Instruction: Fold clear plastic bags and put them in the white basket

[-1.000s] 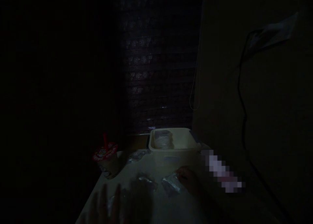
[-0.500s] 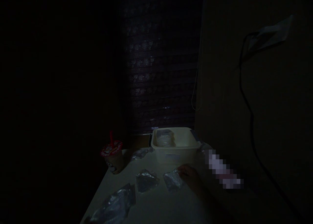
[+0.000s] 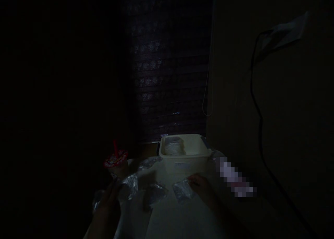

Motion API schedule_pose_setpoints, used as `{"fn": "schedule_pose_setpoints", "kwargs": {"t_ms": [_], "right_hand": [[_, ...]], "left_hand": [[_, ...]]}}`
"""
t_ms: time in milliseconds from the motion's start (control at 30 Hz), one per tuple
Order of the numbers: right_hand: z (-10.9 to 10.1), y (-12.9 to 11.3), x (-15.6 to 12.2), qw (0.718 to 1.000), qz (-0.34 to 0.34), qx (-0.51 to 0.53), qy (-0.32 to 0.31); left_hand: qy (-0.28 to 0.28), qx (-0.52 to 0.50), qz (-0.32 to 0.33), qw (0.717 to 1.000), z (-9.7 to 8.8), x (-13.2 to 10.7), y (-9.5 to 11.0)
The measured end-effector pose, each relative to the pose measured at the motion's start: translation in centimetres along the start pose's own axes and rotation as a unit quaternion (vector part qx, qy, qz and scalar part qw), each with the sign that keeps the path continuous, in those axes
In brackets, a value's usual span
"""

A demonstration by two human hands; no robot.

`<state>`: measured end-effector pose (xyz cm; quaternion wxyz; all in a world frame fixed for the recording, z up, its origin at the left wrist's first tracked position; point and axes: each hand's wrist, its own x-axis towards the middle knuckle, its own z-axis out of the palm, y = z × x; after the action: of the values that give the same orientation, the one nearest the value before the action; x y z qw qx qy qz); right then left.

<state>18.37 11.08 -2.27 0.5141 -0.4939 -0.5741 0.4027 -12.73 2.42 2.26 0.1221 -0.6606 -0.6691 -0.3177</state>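
The scene is very dark. My left hand point(image 3: 109, 195) is raised over the left side of the table, closed on a shiny clear plastic bag point(image 3: 131, 185) that shows on both sides of it. My right hand point(image 3: 200, 184) pinches the upper right edge of a small clear plastic packet point(image 3: 182, 191) on the table. Between the hands lies another crinkled plastic packet point(image 3: 157, 193), partly in shadow. What the plastic contains is too dark to make out.
Behind the packets stands a white plastic bin point(image 3: 180, 166) with wrapped plastic items point(image 3: 174, 146) inside. At the left is a drink cup point(image 3: 116, 159) with a red straw. More plastic point(image 3: 148, 163) lies beside the bin. A black cable point(image 3: 261, 127) hangs along the right wall.
My left hand has come into view and lifted the large plastic bag from the front left of the table. My right hand stays at the small packet. The view has shifted slightly.
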Motion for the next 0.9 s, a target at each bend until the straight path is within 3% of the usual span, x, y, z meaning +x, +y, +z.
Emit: {"fn": "schedule_pose_setpoints", "kwargs": {"t_ms": [100,200,300,400,467,567,700,800,900], "right_hand": [[0.0,0.1,-0.1,1.0,-0.009,-0.003,-0.002],[0.0,0.2,0.0,1.0,-0.015,0.001,-0.002],[-0.2,0.2,0.2,1.0,-0.026,-0.007,0.01],[-0.5,0.1,0.4,0.999,-0.034,-0.013,0.004],[-0.8,-0.2,0.5,0.998,-0.049,-0.029,-0.016],[-1.1,-1.0,0.3,0.996,-0.07,-0.056,-0.025],[-1.4,-2.0,-0.1,0.998,-0.046,-0.049,-0.01],[-1.6,-2.1,-0.2,0.998,-0.015,-0.059,0.034],[-1.9,-1.9,0.2,0.997,-0.015,-0.077,0.025]], "left_hand": [[-0.049,-0.023,0.022,0.998,1.9,2.9,1.3],[-0.095,-0.02,0.051,0.994,2.0,4.1,2.8],[-0.058,0.019,0.025,0.998,1.5,4.7,5.4],[-0.079,-0.134,0.032,0.987,2.9,4.8,9.3],[-0.12,-0.293,0.036,0.948,5.2,4.5,12.0],[-0.147,-0.406,0.048,0.901,8.9,3.3,14.6],[-0.131,-0.477,0.032,0.869,11.6,1.9,15.2],[-0.119,-0.472,0.007,0.874,11.9,1.7,14.5],[-0.087,-0.484,-0.031,0.87,11.7,1.8,14.2]]}}
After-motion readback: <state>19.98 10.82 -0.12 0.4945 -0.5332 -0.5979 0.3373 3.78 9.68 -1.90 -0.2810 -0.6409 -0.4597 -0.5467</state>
